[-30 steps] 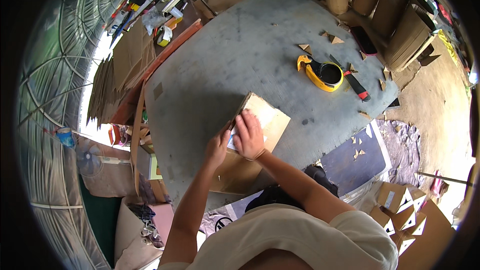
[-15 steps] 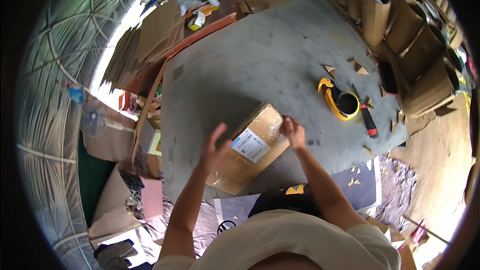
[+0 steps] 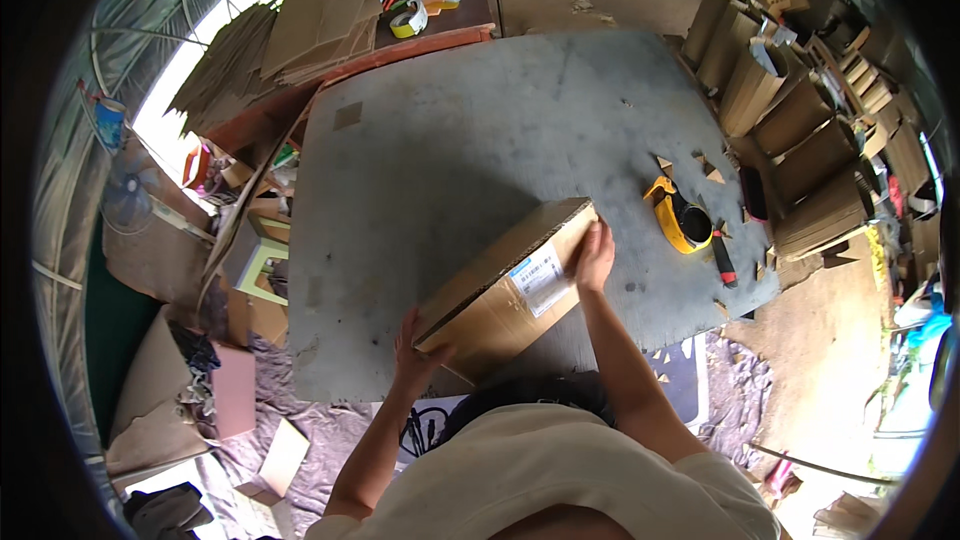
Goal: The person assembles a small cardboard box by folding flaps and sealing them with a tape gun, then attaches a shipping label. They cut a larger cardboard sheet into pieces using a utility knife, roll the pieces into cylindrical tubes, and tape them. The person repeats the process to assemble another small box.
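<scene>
A flat brown cardboard box [image 3: 490, 315] is tilted up at the near side of the grey table, its narrow edge and one broad face showing. A white shipping label [image 3: 541, 280] is stuck on the face toward me, near the right end. My left hand [image 3: 420, 355] grips the box's lower left corner, thumb on the near face. On the upper right end, my right hand [image 3: 595, 255] holds the box with its fingers against the edge. To the right lie a yellow tape dispenser [image 3: 680, 220] and a knife with a black and red handle [image 3: 724, 262].
The grey tabletop [image 3: 430, 130] carries several cardboard scraps [image 3: 711, 172] and a dark oblong object [image 3: 753, 194] at its right side. Flattened cardboard sheets [image 3: 320, 25] and a tape roll [image 3: 408, 20] lie on a table at the far left. Upright cardboard bundles [image 3: 755, 85] line the right.
The box has been tipped up, so its narrow edge now shows more. My left hand, apart from the box before, has come onto its left corner. The view has shifted.
</scene>
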`<state>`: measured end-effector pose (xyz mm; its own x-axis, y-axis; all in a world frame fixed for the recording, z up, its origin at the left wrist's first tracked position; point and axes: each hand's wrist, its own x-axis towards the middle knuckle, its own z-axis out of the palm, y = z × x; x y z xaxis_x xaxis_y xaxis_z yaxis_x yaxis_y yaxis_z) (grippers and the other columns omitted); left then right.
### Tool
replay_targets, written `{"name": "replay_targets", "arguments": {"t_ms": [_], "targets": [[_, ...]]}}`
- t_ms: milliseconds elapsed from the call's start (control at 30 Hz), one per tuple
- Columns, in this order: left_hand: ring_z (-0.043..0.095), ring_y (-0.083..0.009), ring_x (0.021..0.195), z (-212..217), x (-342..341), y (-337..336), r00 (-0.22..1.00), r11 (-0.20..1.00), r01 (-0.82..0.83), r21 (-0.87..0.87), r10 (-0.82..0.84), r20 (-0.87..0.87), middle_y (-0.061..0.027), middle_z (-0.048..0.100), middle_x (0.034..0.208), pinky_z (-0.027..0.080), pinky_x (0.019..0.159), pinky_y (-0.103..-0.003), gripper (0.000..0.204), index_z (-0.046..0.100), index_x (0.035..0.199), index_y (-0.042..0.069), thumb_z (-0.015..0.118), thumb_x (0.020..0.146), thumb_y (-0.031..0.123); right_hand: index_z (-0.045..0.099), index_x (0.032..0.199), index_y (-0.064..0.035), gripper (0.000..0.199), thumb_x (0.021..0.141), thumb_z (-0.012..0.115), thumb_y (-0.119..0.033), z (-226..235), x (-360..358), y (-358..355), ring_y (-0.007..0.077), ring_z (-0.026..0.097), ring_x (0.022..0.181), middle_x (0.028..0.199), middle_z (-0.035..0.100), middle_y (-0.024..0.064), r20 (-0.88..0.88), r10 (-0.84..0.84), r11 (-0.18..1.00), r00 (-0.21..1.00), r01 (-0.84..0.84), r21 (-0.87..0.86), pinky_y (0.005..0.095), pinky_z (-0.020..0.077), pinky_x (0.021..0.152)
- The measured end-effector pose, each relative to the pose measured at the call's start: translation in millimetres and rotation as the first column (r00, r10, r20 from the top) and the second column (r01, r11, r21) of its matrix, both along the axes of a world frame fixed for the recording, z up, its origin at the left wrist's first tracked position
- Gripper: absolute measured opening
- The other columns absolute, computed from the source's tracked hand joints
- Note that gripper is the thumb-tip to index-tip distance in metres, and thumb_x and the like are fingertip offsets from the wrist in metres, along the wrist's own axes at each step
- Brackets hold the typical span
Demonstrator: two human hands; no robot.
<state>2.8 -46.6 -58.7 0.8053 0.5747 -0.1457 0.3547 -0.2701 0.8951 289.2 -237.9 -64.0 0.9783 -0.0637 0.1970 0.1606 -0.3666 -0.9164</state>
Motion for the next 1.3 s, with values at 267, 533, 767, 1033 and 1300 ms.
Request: {"name": "replay_targets", "arguments": {"t_ms": [267, 533, 767, 1033, 1300], "targets": [[0.046, -0.0252, 0.113, 25, 20, 41, 0.930, 0.925, 0.091, -0.370, 0.053, 0.363, -0.0128, 0.044, 0.126, 0.038, 0.095, -0.037, 0.063, 0.051, 0.113, 0.005, 0.079, 0.057, 0.008, 0.054, 0.112, -0.0003, 0.049, 0.089, 0.045, -0.043, -17, -64, -55, 0.0149, 0.050, 0.092, 0.096, 0.058, 0.0064, -0.366, -0.008, 0.949, 0.931, 0.123, 0.292, 0.0274, 0.0367, 0.083], [0.055, -0.0234, 0.100, 51, 35, 78, 0.900, 0.946, 0.242, 0.215, -0.302, 0.315, -0.0107, 0.056, 0.109, 0.048, 0.081, -0.031, 0.049, 0.058, 0.101, 0.006, 0.079, 0.057, 0.012, 0.056, 0.109, -0.0031, 0.035, 0.088, 0.050, -0.031, 36, -125, -69, 0.0132, 0.055, 0.093, 0.098, 0.061, 0.0040, -0.412, -0.022, 0.939, 0.911, 0.161, 0.305, 0.0278, 0.0394, 0.083], [0.061, -0.0217, 0.079, 96, 61, 65, 0.861, 0.689, 0.402, 0.603, -0.508, 0.007, -0.0040, 0.063, 0.089, 0.051, 0.066, -0.031, 0.040, 0.060, 0.095, 0.008, 0.073, 0.065, 0.032, 0.054, 0.114, -0.0028, 0.038, 0.081, 0.061, -0.019, 29, -127, -50, 0.0149, 0.055, 0.094, 0.099, 0.060, 0.0050, -0.250, -0.085, 0.991, 0.965, 0.108, 0.081, 0.0281, 0.0424, 0.082], [0.061, -0.0223, 0.076, 92, 72, 20, 0.925, 0.621, 0.287, 0.729, -0.378, -0.042, -0.0043, 0.063, 0.087, 0.049, 0.061, -0.032, 0.035, 0.060, 0.092, 0.010, 0.067, 0.071, 0.037, 0.054, 0.117, -0.0069, 0.040, 0.080, 0.064, -0.017, 23, -98, -58, 0.0149, 0.058, 0.093, 0.101, 0.063, 0.0054, -0.245, -0.088, 0.990, 0.966, 0.111, 0.082, 0.0286, 0.0451, 0.078], [0.062, -0.0240, 0.072, 74, 62, 10, 0.973, 0.720, 0.202, 0.664, -0.224, -0.053, -0.0059, 0.063, 0.086, 0.049, 0.062, -0.032, 0.024, 0.063, 0.092, 0.012, 0.064, 0.077, 0.031, 0.055, 0.110, -0.0058, 0.037, 0.074, 0.064, -0.013, 24, -10, -130, 0.0271, 0.053, 0.094, 0.100, 0.057, 0.0112, 0.359, -0.144, 0.715, 0.922, 0.348, -0.606, 0.0363, 0.0431, 0.082]]}}
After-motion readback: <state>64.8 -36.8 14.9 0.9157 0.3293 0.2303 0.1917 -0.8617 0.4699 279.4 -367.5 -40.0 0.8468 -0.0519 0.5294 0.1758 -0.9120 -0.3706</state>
